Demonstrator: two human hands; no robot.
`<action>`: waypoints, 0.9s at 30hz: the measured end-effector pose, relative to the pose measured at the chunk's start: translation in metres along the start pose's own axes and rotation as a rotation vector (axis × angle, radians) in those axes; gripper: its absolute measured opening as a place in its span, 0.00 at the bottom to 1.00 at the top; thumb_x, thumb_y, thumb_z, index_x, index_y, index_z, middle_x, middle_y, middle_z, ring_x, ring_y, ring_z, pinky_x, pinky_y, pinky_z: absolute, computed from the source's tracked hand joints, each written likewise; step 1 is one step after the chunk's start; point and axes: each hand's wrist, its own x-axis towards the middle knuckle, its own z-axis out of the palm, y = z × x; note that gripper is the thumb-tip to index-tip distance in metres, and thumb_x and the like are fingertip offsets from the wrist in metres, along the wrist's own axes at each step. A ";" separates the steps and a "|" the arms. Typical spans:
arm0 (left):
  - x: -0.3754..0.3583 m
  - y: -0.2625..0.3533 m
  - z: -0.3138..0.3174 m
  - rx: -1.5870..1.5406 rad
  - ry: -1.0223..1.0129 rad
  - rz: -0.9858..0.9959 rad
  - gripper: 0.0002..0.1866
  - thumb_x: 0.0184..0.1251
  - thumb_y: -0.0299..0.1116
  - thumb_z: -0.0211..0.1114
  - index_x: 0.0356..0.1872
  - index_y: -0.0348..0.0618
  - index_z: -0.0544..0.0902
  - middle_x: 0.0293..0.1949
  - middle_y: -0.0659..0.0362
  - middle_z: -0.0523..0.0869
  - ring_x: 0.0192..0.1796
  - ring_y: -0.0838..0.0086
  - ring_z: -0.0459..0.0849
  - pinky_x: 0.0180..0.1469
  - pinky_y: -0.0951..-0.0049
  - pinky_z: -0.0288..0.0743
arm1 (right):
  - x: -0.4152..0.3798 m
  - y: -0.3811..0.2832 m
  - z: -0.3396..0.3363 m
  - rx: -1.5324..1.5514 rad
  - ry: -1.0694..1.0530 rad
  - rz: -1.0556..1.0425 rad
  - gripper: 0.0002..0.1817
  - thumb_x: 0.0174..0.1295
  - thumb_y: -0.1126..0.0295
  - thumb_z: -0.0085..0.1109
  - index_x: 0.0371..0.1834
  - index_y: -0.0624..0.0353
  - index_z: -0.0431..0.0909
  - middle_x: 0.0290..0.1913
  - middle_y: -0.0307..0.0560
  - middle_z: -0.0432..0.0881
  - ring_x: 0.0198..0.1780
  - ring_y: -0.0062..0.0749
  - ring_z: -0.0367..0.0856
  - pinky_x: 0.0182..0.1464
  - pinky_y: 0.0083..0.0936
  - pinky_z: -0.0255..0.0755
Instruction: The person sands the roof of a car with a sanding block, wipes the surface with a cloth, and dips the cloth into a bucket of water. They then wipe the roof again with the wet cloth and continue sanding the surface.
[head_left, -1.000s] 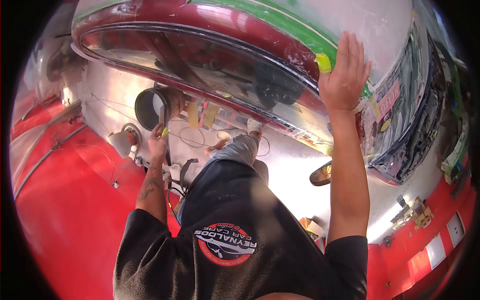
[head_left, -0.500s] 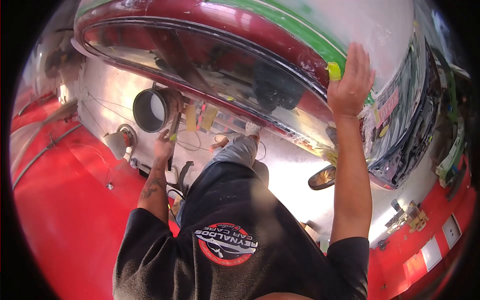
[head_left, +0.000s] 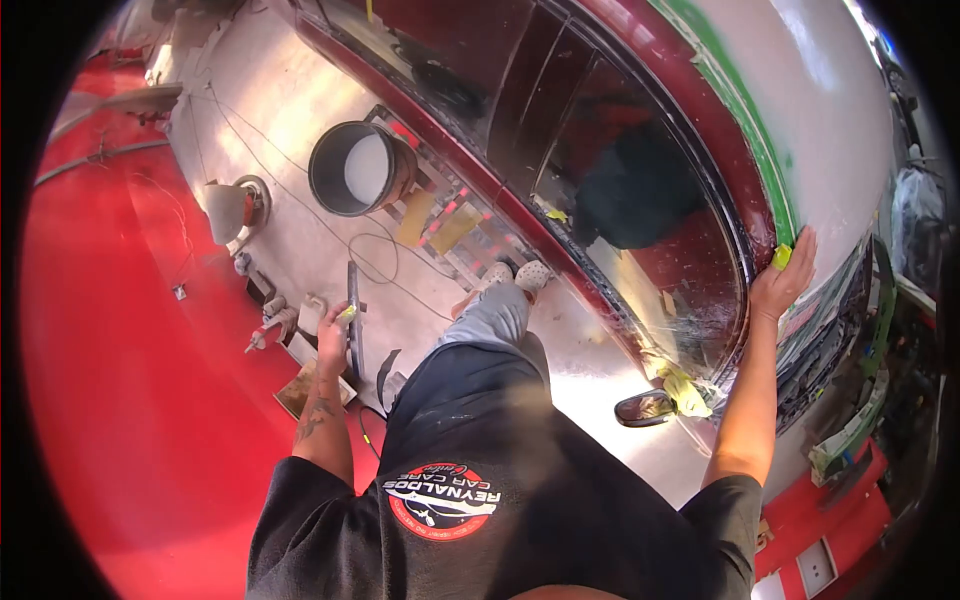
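Observation:
My right hand [head_left: 785,280] lies with its fingers stretched out on the car roof [head_left: 800,110], near the front end of a green strip [head_left: 745,110]. A small yellow-green piece [head_left: 782,257] shows at its thumb side; whether it is held or stuck to the car is not clear. My left hand [head_left: 333,338] hangs low beside me, its fingers closed on a small yellow-green piece [head_left: 346,315] whose kind I cannot make out. Below the roof, the dark red car side has a long side window [head_left: 640,180].
A black bucket [head_left: 330,190] with whitish contents stands on the floor near the car. A side mirror [head_left: 645,408] sticks out beside yellow tape [head_left: 687,392]. A thin cable [head_left: 385,275] curls across the floor, and tools lie left of my feet [head_left: 515,277].
My view has turned, so the car now slants and more floor shows. The right hand still rests at the roof's front edge. My left hand is now farther from the bucket.

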 end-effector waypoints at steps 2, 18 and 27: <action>-0.013 -0.040 -0.052 -0.151 0.125 0.017 0.20 0.76 0.32 0.63 0.65 0.40 0.80 0.37 0.61 0.85 0.31 0.77 0.84 0.32 0.77 0.77 | 0.000 0.001 -0.001 -0.027 -0.017 -0.027 0.30 0.81 0.56 0.42 0.79 0.62 0.67 0.77 0.63 0.71 0.78 0.61 0.67 0.75 0.53 0.58; 0.042 -0.031 -0.191 -0.327 0.252 -0.012 0.16 0.74 0.29 0.65 0.60 0.39 0.82 0.48 0.63 0.86 0.49 0.77 0.81 0.56 0.75 0.73 | 0.084 -0.187 0.002 -0.082 -0.057 0.264 0.42 0.65 0.76 0.62 0.84 0.59 0.58 0.77 0.71 0.63 0.78 0.68 0.62 0.77 0.52 0.60; 0.173 0.078 -0.275 0.029 0.067 0.157 0.22 0.73 0.21 0.66 0.66 0.34 0.76 0.48 0.57 0.88 0.45 0.78 0.84 0.49 0.79 0.75 | 0.332 -0.299 0.147 0.143 -0.026 0.184 0.50 0.67 0.55 0.68 0.88 0.47 0.49 0.79 0.77 0.55 0.79 0.70 0.60 0.77 0.49 0.62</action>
